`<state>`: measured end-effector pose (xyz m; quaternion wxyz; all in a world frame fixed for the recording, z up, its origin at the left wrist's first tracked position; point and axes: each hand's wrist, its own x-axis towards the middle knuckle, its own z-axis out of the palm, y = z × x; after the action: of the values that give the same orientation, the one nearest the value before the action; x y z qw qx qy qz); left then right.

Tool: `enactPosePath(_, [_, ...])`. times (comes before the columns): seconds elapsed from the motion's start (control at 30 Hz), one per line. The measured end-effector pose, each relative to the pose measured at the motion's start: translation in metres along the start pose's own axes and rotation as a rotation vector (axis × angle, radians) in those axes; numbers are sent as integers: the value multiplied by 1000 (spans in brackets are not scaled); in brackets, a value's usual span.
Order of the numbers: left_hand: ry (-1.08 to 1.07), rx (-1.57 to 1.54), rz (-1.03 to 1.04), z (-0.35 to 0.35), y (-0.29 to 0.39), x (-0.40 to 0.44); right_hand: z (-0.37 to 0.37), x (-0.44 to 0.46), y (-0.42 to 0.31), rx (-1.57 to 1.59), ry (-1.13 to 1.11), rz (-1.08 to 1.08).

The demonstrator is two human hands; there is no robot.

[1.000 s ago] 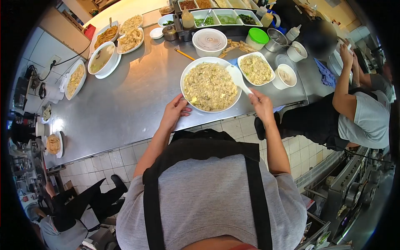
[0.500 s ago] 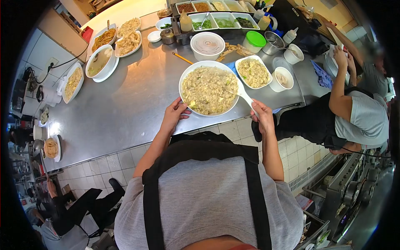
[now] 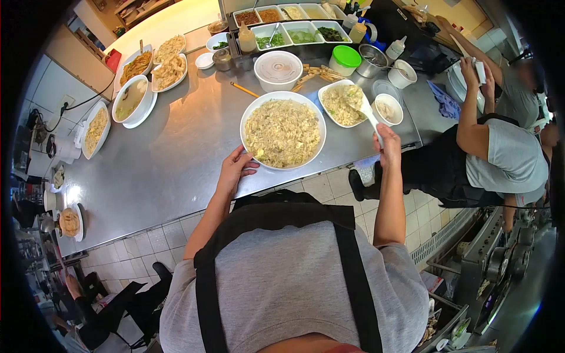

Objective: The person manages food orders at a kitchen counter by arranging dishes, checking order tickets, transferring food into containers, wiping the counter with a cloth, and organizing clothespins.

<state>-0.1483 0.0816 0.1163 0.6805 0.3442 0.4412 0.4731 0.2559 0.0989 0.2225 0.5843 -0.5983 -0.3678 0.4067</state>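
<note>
Reaching forward, the right hand (image 3: pixel 387 143) keeps its grip closed around the white spoon (image 3: pixel 372 120).

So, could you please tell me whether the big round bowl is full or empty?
Full, or nearly so: rice spreads right across the bowl and comes up close to its rim.

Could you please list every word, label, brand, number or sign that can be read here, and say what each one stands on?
No text can be read in this picture.
Lid of the round white tub: faint marks, too small and blurred to make out.
Green lid: no legible lettering.
Squeeze bottle at the left of the condiment trays: no legible label.
</note>
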Motion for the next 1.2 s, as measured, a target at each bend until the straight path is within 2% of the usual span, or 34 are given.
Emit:
enactPosePath(0.23, [0,-3,0,1,2,0,1,21,-1,-258,-6,-16])
enactPosePath(0.33, [4,-3,4,1,1,-1,0,28,-14,-660,9,-285])
enactPosePath(0.43, [10,0,3,2,2,-1,6,14,-46,-873,68,-298])
enactPosePath(0.53, [12,4,6,3,4,-3,8,5,-64,-1012,126,-325])
enactPosePath(0.63, [15,7,1,4,4,-3,8,1,-59,-1167,218,-495])
enactPosePath(0.73, [10,11,-4,5,3,-1,8,-4,-43,-1297,218,-821])
enactPosePath(0.83, [15,6,2,2,2,-2,11,-13,-35,-1453,175,-827])
enactPosePath(0.93, [24,9,16,2,1,-4,20,-33,-51,-1333,93,-987])
enactPosePath(1.07, [31,31,22,2,5,-6,60,-50,-39,-1038,-235,-946])
enactPosePath(1.2, [27,20,19,5,4,-5,96,-37,-23,-1158,-333,-983])
